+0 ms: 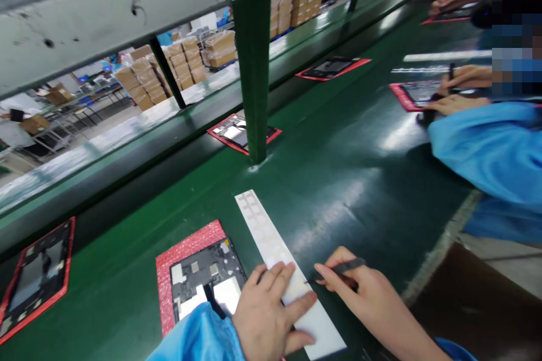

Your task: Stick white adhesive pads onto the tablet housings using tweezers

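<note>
My left hand (271,310) lies with its fingers spread over a long white strip of stickers (324,330), pressing it to the green bench. Pale rectangular labels show at the strip's far end. In my right hand (372,293) is a pair of black tweezers (351,265), pinched between thumb and fingers. Their tip is at the strip's right edge, close to my left fingers; whether it grips a label I cannot tell. Left of the strip an opened tablet (201,271) with its inner parts exposed rests on red bubble wrap (190,242), partly covered by my left sleeve.
A green post (254,79) rises from the bench (339,197) ahead. Along the conveyor lie more opened tablets on red wrap, one far left (40,276), another behind the post (232,130). A co-worker's blue sleeve (486,146) and hands are at right. Stacked cartons (186,62) stand beyond.
</note>
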